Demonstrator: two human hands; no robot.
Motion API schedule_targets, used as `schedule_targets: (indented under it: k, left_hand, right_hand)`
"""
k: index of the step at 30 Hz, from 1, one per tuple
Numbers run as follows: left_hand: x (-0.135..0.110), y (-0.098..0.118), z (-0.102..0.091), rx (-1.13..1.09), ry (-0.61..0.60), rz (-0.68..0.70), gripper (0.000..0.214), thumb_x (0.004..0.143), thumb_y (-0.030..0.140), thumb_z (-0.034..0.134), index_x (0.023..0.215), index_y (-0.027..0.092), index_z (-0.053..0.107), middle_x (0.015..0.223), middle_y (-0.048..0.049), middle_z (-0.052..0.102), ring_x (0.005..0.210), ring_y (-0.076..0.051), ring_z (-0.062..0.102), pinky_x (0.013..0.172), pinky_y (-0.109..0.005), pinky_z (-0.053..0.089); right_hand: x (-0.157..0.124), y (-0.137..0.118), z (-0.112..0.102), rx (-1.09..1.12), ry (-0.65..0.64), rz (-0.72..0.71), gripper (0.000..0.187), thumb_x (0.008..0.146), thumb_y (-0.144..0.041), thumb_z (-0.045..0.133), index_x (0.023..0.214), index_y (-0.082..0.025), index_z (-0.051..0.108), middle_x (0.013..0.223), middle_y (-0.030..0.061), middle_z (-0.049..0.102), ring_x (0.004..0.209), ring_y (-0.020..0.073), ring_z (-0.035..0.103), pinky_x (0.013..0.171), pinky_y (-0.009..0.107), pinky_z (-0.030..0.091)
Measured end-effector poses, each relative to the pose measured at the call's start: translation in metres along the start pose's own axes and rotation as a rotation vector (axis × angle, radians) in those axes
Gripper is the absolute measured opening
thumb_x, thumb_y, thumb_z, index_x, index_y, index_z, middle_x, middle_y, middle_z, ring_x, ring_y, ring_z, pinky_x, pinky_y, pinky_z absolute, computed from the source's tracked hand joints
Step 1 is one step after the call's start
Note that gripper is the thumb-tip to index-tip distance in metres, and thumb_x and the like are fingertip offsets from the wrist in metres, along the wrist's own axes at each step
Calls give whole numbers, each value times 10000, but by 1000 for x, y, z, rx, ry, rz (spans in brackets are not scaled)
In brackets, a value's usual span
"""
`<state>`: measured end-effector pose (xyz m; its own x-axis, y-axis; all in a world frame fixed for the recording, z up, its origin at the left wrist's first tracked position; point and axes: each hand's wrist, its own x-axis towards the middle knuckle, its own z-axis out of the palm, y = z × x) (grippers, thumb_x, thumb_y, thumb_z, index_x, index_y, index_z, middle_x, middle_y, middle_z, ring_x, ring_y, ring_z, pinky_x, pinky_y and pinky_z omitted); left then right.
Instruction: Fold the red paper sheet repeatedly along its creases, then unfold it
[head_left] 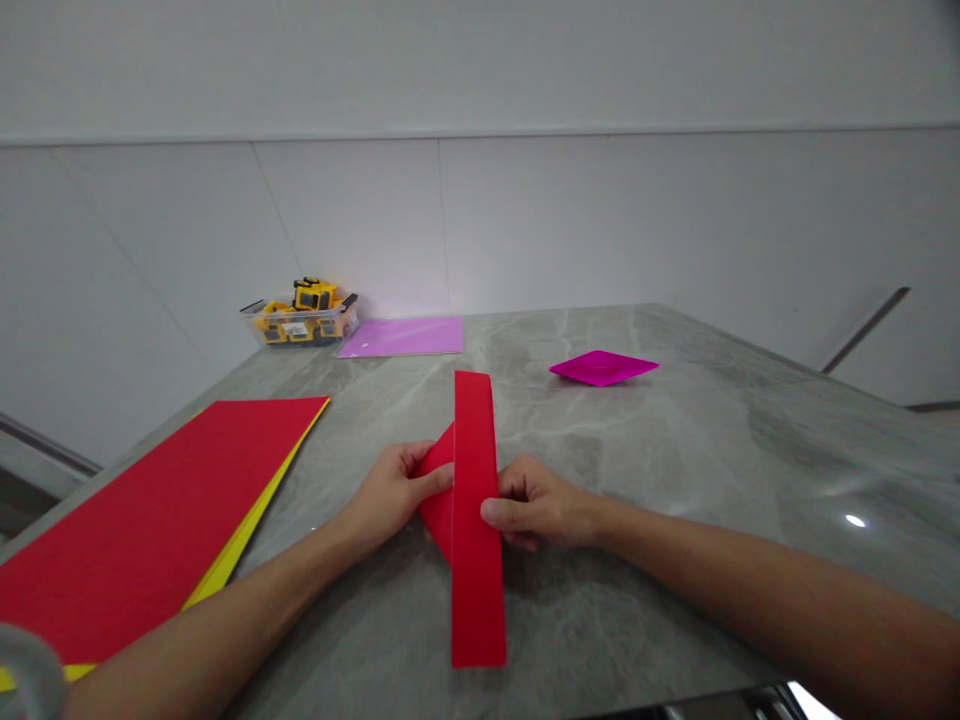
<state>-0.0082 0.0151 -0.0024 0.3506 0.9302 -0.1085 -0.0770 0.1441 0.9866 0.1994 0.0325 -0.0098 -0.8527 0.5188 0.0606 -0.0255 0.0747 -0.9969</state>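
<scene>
You had both of your two hands on one piece of red folded paper (478,590), which stood between them just above or on the table (712,450); you could not tell which from this view. Your left hand (401,485) was partly closed, thumb and fingers pinching the one pointed flap on its side. Your right hand (536,505) was curled nearly closed, its thumb on the front of the long strip and its fingers at the edge and behind. Left of your left hand lay one red sheet (165,510) over yellow paper (241,535), its layers too close to count. Beyond your right hand sat one magenta paper boat (602,368). Far beyond your left hand were one purple sheet (405,337) and one clear bin (295,329) of several yellow toys (315,295).
</scene>
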Motion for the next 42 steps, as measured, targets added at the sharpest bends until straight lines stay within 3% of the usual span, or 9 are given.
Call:
schedule_targets:
  k: [6, 12, 17, 19, 22, 25, 29, 37, 42]
  left_hand:
    - [-6, -5, 6, -74, -58, -41, 340, 704, 399, 827, 833, 107, 710, 701, -50, 723, 566, -137, 624, 581, -231, 513]
    - [-5, -11, 8, -119, -50, -22, 326, 719, 403, 812, 851, 128, 698, 728, -47, 729, 623, -162, 652, 630, -256, 525]
    - [-5, 5, 1, 99, -61, -17, 295, 721, 377, 789, 792, 133, 639, 701, -36, 703, 629, -167, 642, 635, -271, 519]
    - [-5, 17, -4, 232, 9, 52, 284, 715, 295, 794, 870, 162, 597, 736, -9, 694, 687, -160, 648, 643, -248, 507]
    - [-8, 29, -11, 215, 76, 240, 380, 761, 250, 765, 1020, 239, 487, 831, 42, 672, 652, -105, 602, 567, -185, 440]
    - [-10, 28, -11, 190, -96, 257, 278, 791, 320, 752, 940, 204, 548, 876, 18, 655, 691, -103, 590, 598, -194, 448]
    - [-10, 15, -5, 199, -228, 101, 250, 797, 374, 746, 830, 133, 688, 809, -30, 694, 701, -132, 615, 652, -230, 486]
    - [-11, 6, -4, 179, -271, 119, 258, 839, 374, 707, 803, 121, 742, 777, -58, 729, 683, -153, 643, 623, -231, 493]
    - [-13, 4, -1, 101, -318, 122, 240, 866, 360, 682, 839, 128, 734, 822, -74, 750, 728, -188, 690, 667, -264, 532]
  right_hand:
    - [-2, 5, 0, 81, -40, 23, 550, 753, -640, 698, 627, -117, 584, 507, -46, 495, 359, 35, 407, 328, 156, 300]
    - [-4, 4, 0, 117, 19, 54, 526, 763, -581, 704, 541, -134, 540, 435, -51, 479, 303, 33, 381, 285, 152, 256]
    - [0, 2, -2, 110, 97, 105, 484, 729, -528, 724, 507, -139, 543, 387, -54, 466, 273, 35, 354, 266, 162, 221]
    - [3, 3, -3, 130, 132, 120, 469, 713, -506, 733, 489, -144, 536, 362, -55, 458, 258, 36, 338, 259, 167, 205]
    - [6, 3, -3, 148, 148, 136, 461, 707, -498, 733, 484, -148, 534, 343, -57, 450, 251, 38, 335, 257, 166, 201]
    - [5, 1, -2, 136, 115, 144, 474, 712, -521, 727, 491, -151, 529, 353, -60, 454, 255, 38, 342, 255, 160, 211]
    - [1, 0, 2, 63, 22, 178, 495, 739, -545, 709, 501, -149, 529, 371, -59, 462, 269, 41, 378, 261, 151, 245]
    - [-1, 2, 4, -31, -120, 176, 517, 787, -581, 688, 577, -121, 581, 405, -40, 493, 319, 46, 439, 305, 135, 301]
    - [-2, 7, 3, 7, -112, 112, 602, 757, -686, 667, 624, -101, 611, 477, -17, 543, 356, 50, 474, 333, 142, 351]
